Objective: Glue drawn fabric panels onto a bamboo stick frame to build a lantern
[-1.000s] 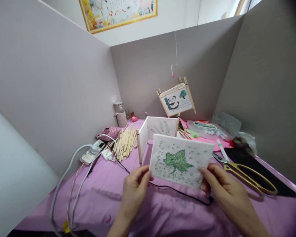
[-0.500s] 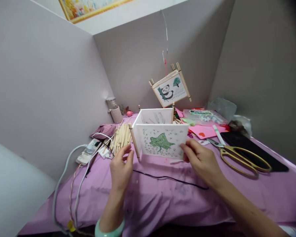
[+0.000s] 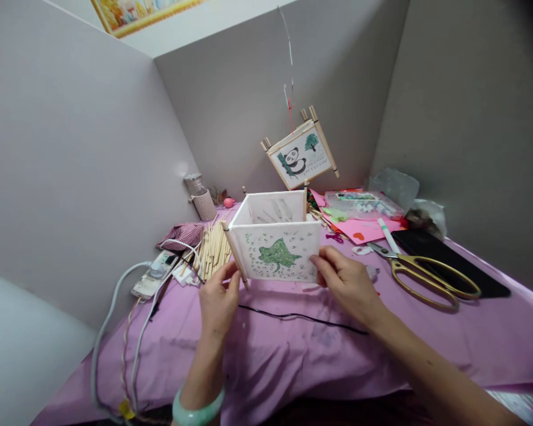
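Observation:
A box-like paper lantern (image 3: 278, 254) with white panels and thin wooden corner sticks stands in front of me, and its top is uncovered. A green leaf among small marks is drawn on its front panel. The thumb and bent fingers of my left hand (image 3: 218, 302) close at the lower part of the front left corner stick (image 3: 234, 254). My right hand (image 3: 346, 283) pinches the front panel's right edge; no stick shows at that corner. Behind, a second lantern (image 3: 299, 158) with a panda drawing hangs tilted from a red string.
Gold-handled scissors (image 3: 426, 281) and a black flat object (image 3: 453, 260) lie right. Wooden sticks (image 3: 213, 245), a power strip (image 3: 153, 278) and cables are left. A black cord (image 3: 302, 316) crosses the purple cloth (image 3: 284, 361). Pink paper (image 3: 364, 228) and a clear case (image 3: 364, 204) lie behind.
The front panel's right edge has moved left with my right hand, making that corner less splayed. My left fingers now meet the corner stick. The view has shifted slightly.

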Demonstrator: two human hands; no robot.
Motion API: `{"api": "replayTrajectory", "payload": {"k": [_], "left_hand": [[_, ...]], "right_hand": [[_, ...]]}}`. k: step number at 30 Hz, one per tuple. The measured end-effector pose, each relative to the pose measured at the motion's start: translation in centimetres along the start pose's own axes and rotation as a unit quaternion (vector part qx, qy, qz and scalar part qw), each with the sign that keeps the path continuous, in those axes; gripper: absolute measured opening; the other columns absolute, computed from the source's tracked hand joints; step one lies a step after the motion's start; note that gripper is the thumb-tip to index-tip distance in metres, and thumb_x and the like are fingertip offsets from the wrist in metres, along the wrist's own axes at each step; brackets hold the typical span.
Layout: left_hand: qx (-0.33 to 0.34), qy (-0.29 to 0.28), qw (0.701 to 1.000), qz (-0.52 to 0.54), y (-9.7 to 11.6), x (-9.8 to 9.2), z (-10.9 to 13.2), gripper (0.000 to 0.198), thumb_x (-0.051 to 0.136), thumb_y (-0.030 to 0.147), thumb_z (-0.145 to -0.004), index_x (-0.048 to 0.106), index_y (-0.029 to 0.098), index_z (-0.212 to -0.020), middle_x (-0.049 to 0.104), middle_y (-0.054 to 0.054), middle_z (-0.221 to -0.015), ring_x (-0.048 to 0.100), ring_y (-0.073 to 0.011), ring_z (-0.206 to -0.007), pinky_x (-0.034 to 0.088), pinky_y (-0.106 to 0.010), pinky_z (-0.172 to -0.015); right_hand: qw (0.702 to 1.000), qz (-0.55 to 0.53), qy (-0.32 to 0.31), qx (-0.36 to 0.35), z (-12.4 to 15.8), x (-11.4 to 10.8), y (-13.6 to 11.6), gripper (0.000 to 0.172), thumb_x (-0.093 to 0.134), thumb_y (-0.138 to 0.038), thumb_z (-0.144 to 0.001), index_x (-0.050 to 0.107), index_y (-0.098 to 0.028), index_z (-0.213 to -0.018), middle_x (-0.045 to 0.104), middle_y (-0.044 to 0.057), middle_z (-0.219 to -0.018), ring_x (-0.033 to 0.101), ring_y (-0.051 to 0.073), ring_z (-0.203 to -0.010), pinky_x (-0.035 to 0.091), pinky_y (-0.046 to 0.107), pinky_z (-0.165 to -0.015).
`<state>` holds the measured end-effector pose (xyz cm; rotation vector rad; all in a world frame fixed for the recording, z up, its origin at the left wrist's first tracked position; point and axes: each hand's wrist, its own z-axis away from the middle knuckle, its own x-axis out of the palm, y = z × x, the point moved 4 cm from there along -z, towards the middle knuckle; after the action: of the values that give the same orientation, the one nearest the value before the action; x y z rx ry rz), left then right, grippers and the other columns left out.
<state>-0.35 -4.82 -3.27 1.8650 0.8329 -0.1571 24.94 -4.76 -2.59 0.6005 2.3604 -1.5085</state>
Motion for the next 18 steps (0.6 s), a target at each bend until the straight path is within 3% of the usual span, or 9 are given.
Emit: {"api": "replayTrajectory", "payload": {"k": [18], "left_hand": [[0.015,-0.015,1.0,-0.002,0.59,0.14,0.14,0.023,0.053,0.025,-0.082,0.071,0.021,-0.097,0.074,0.0,-0.092,0.067,-0.0149,-0.078,0.052,-0.023,-0.072]], "right_hand": [[1.0,0.002,-0.026,-0.007,-0.27,0.27,0.45,0.022,0.044,-0.037,-0.092,0.05,-0.023,-0.076,0.057,-0.005,-0.058,0.057,0.012,-0.056,0.04,0.024,-0.059]]}}
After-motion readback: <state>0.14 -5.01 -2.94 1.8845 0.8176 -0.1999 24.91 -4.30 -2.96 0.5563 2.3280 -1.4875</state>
